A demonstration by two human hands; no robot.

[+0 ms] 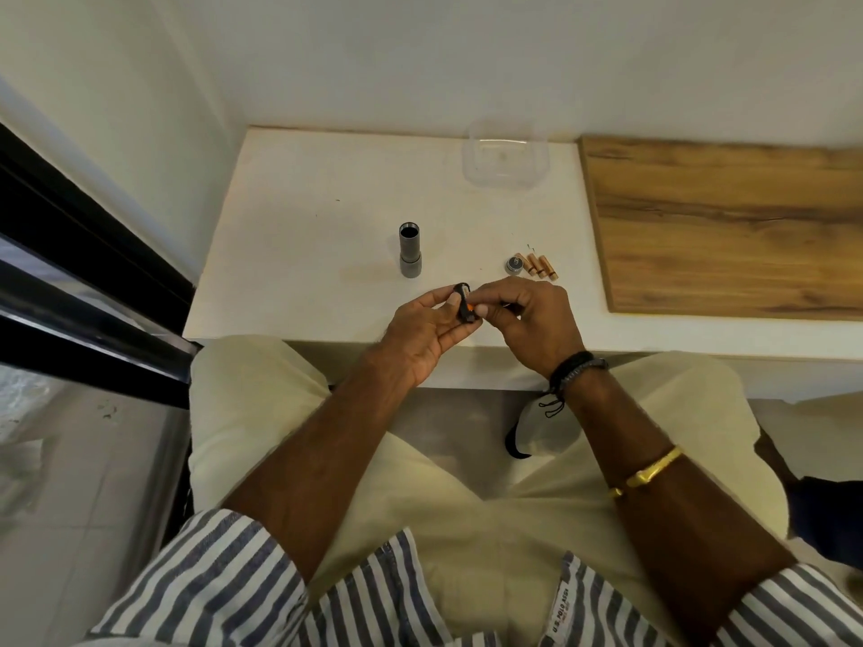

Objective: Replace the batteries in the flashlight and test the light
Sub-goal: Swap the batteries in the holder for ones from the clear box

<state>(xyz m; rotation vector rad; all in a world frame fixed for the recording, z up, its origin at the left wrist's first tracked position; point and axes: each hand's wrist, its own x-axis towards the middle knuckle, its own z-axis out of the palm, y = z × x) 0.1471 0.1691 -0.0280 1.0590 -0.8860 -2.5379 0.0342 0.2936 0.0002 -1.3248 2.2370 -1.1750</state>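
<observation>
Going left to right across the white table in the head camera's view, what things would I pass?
Grey flashlight body standing open end up → black battery holder held in the left hand → right hand → round grey cap → three copper-coloured batteries → wooden board.

Blue-white striped sleeves (210, 581), cream trousers (261, 413), black wristbands (572, 368), gold bangle (651, 471)
</observation>
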